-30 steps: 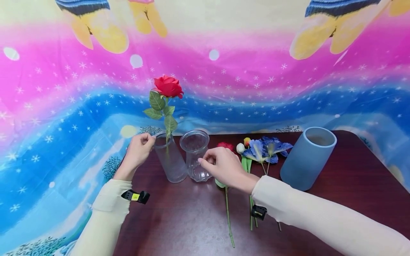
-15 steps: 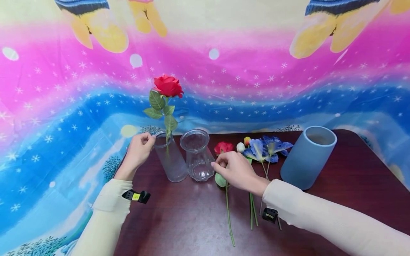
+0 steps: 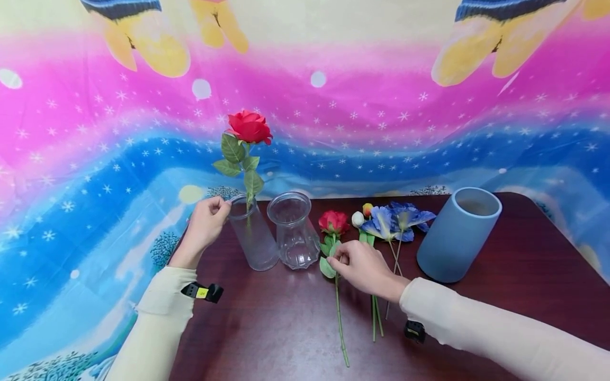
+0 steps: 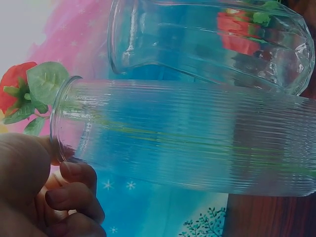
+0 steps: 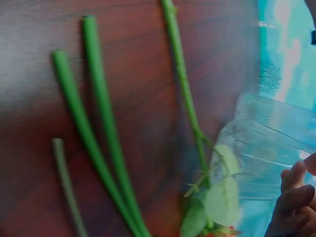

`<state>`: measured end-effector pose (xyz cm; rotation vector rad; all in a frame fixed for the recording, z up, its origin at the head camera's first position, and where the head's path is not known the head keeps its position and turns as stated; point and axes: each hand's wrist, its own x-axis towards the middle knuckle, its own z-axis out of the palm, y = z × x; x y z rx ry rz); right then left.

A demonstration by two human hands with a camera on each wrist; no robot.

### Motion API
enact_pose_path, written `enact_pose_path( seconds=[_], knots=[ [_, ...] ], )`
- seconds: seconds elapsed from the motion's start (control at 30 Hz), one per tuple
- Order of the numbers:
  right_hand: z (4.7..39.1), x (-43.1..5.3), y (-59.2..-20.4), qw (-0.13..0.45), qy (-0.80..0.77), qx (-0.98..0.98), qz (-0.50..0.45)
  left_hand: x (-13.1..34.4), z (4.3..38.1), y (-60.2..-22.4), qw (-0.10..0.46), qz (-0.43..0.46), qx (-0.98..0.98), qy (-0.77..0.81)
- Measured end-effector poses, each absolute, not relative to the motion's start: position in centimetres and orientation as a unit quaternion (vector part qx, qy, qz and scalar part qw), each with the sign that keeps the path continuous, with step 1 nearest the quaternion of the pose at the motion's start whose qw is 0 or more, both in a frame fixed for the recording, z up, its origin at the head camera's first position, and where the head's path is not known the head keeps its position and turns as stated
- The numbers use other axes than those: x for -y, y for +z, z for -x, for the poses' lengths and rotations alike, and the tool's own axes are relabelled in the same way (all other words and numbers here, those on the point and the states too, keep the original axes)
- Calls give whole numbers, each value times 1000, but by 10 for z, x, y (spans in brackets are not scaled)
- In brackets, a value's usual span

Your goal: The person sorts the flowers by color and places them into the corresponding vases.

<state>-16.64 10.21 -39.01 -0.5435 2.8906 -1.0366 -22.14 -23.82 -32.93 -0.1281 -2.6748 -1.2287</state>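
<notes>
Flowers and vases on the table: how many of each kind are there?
Red roses: 2, one in the ribbed glass vase, one lying down
Blue flowers: 2
Small buds: 2, white and orange
Glass vases: 2
Blue vase: 1
Total: 9

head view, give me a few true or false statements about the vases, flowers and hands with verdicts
1. The left hand holds the rim of the ribbed glass vase. True.
2. The upright red rose stands in the blue vase. False: it stands in the ribbed glass vase.
3. The right hand is at the red rose lying on the table. True.
4. The fluted glass vase holds blue flowers. False: it is empty; the blue flowers lie on the table.
</notes>
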Motion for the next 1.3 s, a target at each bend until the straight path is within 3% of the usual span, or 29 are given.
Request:
enact_pose_path(
  seconds=[0.43,1.3],
  knots=[
    [153,-109,-425,63,-278,-942,178,238,220,-330,98,46,902,-418],
    [154,-99,-452,64,-260,-952,152,239,221,-331,91,47,902,-419]
  ],
)
